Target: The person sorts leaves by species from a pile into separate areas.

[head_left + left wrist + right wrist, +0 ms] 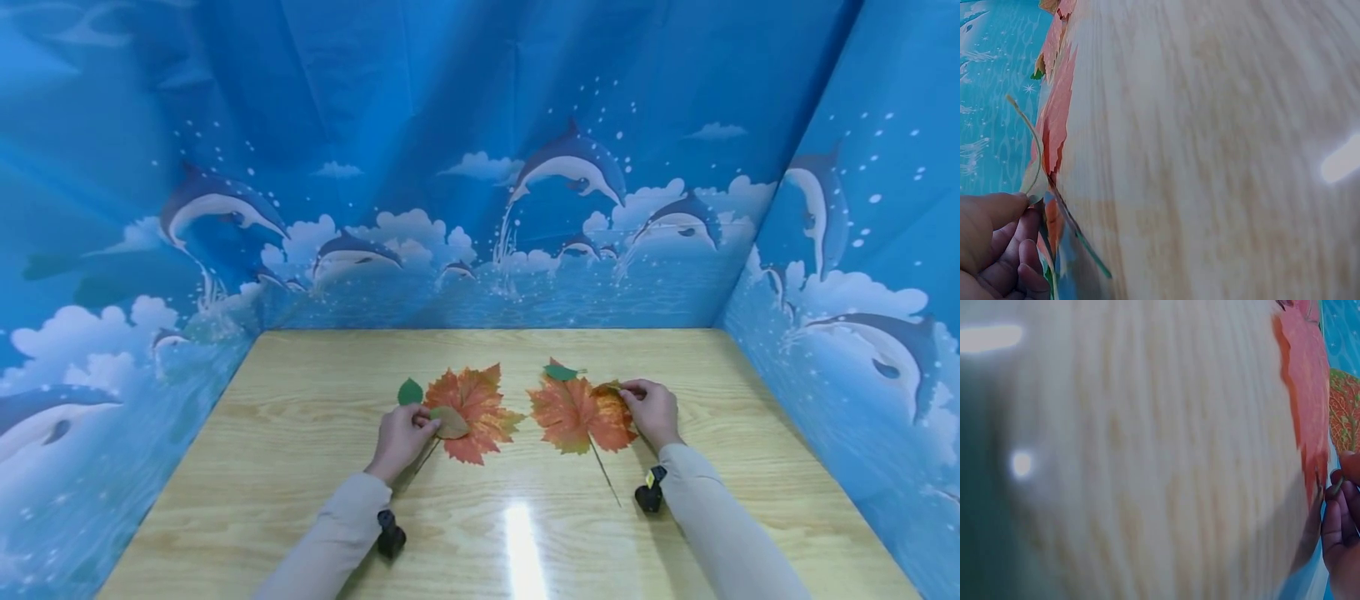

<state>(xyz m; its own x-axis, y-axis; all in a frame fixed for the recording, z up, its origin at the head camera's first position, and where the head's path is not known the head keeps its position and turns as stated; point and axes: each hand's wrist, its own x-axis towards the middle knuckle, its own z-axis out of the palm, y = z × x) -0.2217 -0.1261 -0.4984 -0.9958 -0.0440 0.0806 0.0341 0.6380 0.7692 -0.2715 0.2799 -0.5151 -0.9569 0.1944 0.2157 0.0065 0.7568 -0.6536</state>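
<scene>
My left hand [401, 435] pinches a brown oval leaf [452, 422] between thumb and fingertips, over the left side of an orange-red maple leaf [480, 404]. In the left wrist view that brown leaf shows almost edge-on, curving up from the thumb. My right hand [654, 412] pinches the stem of a smaller red leaf with green veins [1344, 406], held raised at the right edge of a second orange maple leaf [566, 408]. Both maple leaves lie on the table, stems toward me.
A green leaf [410, 392] lies beside the left maple leaf. Another green leaf [560, 372] rests across the top of the right one. The wood-grain table [300, 467] meets a blue dolphin-print backdrop [420, 283] at the back and sides.
</scene>
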